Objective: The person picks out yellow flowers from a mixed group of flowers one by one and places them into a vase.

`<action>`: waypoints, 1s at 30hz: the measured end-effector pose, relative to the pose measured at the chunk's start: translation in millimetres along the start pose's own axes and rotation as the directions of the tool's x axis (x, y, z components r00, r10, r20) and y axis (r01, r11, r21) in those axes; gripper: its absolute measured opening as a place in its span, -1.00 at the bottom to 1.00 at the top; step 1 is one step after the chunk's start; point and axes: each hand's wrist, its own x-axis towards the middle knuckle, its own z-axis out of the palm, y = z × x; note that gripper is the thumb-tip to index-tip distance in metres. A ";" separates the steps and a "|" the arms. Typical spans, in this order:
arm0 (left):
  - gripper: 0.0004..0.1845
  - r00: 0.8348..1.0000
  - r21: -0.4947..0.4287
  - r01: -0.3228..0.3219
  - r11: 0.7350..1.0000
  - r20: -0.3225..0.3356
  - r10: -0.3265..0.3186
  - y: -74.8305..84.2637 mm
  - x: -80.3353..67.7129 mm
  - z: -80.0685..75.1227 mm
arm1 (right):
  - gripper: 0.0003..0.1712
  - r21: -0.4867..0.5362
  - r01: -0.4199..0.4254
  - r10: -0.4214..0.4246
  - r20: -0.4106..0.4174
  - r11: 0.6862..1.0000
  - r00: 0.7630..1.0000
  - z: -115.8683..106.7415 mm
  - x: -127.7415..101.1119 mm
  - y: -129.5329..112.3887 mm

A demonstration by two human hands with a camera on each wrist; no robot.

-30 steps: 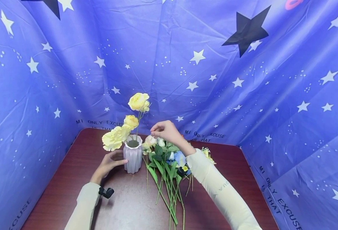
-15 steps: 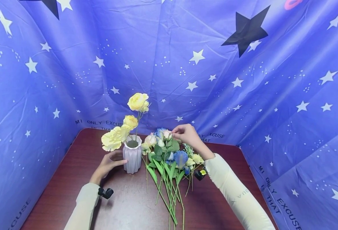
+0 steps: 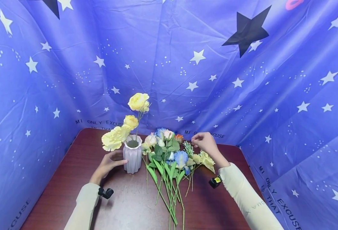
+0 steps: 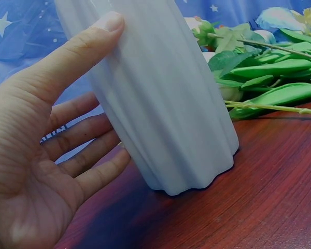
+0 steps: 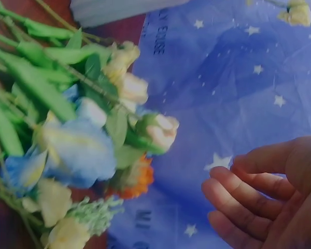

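A pale ribbed vase [image 3: 133, 162] stands upright on the table, holding yellow flowers [image 3: 138, 102] on tall stems. My left hand [image 3: 110, 164] grips its side, thumb [image 4: 101, 32] across the front and the other fingers behind in the left wrist view. Over the back right of the table, my right hand [image 3: 207, 143] hovers with fingers loosely bent and nothing between them. Just beneath it are a pale green sprig [image 3: 188, 148] and a ruffled yellow flower [image 3: 207, 161]. An orange flower [image 3: 178, 138] lies to its left.
Loose flowers lie heaped right of the vase: a blue iris [image 3: 181, 158], pink-white roses [image 3: 151, 140] and green leaves. Their stems [image 3: 171, 204] reach toward the front edge of the dark red table [image 3: 71, 179]. A blue star-printed cloth [image 3: 169, 64] hangs round three sides.
My right hand has moved rightward from beside the vase, across the heaped flowers to their far right end, uncovering blooms it hid. The left hand and the vase stay in place.
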 end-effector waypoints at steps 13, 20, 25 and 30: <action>-0.43 1.000 -0.008 -0.010 1.000 -0.002 0.010 1.6 -1.1 -0.1 | -0.79 -0.081 -0.253 0.250 -0.054 0.964 0.967 -4.7 -12.8 58.3; -0.44 1.000 -0.007 -0.016 1.000 -0.007 0.016 1.1 -1.3 -0.1 | -0.75 -0.136 -0.355 0.354 -0.031 0.925 0.935 3.6 -18.1 84.2; -0.43 1.000 -0.005 -0.009 1.000 -0.013 0.009 1.6 -1.3 0.6 | -0.74 -0.146 -0.388 0.389 -0.021 0.910 0.921 11.5 -22.9 94.4; -0.44 1.000 0.004 -0.006 1.000 -0.017 0.006 3.4 -2.2 1.2 | -0.74 -0.104 -0.404 0.406 -0.007 0.909 0.914 20.8 -27.8 102.8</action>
